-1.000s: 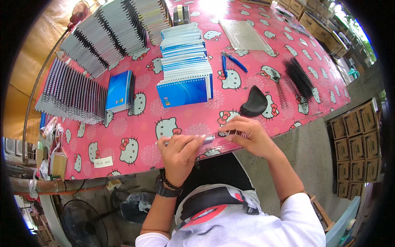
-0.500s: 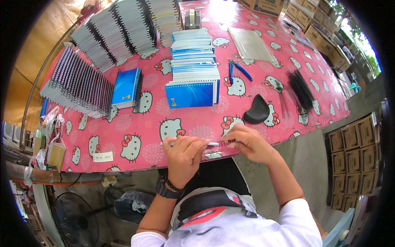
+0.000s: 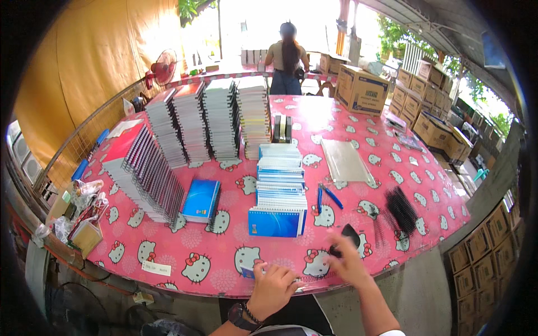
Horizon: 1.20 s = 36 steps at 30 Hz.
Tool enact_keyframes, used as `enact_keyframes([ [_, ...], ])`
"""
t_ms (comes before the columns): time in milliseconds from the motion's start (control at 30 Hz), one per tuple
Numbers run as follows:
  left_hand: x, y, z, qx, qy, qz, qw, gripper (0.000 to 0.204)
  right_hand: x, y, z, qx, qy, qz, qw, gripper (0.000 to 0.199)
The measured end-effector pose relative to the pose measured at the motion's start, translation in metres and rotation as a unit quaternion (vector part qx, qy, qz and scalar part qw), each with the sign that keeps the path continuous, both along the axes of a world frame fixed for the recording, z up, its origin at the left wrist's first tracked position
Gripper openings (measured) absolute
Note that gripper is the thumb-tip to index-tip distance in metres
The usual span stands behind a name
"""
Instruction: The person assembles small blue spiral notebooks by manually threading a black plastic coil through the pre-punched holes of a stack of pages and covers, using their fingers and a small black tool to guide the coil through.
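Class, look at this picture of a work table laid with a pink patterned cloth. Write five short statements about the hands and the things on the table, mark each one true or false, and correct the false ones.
1. The left hand rests at the near edge of the pink patterned tablecloth. True.
2. The right hand grips the two blue pens. False: the pens lie apart from it, farther up the table; the hand is nearest the small black object.
3. A blue-covered spiral notebook fronts a long fanned row of notebooks. True.
4. The black spiral binding coils lie at the left end of the table. False: they lie on the right.
5. A single blue notebook lies beside the leaning grey stack. True.
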<state>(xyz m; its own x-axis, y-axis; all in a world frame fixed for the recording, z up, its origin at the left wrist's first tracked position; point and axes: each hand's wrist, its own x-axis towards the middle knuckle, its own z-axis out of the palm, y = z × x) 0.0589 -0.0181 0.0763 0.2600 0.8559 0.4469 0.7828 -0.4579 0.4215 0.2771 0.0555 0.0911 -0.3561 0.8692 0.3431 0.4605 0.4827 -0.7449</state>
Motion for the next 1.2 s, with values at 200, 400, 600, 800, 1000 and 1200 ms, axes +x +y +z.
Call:
enact_keyframes([
  [200, 0.001, 0.0, -0.005, -0.02, 0.021, -0.005, 1.0, 0.016, 0.061, 0.042, -0.037, -0.009, -0.177, -0.115, 0.978, 0.064],
  [400, -0.005, 0.002, -0.001, 0.044, -0.054, -0.03, 0.997, 0.02, 0.061, 0.039, -0.036, -0.009, -0.194, -0.087, 0.977, 0.076],
  [600, -0.008, 0.003, -0.012, 0.068, -0.057, -0.007, 0.996, 0.025, 0.048, 0.03, -0.028, -0.086, -0.046, -0.057, 0.994, 0.061],
  [800, -0.03, 0.002, -0.015, 0.015, -0.012, 0.042, 0.999, 0.028, -0.006, -0.008, -0.031, -0.313, 0.216, 0.193, 0.904, 0.051],
  [1000, -0.031, -0.002, -0.013, 0.038, -0.04, 0.032, 0.998, 0.026, -0.015, -0.011, -0.015, -0.307, 0.258, 0.319, 0.859, 0.058],
  [1200, -0.033, -0.004, -0.015, 0.022, -0.039, 0.038, 0.998, 0.033, -0.019, -0.002, -0.01, -0.297, 0.151, 0.283, 0.9, 0.049],
])
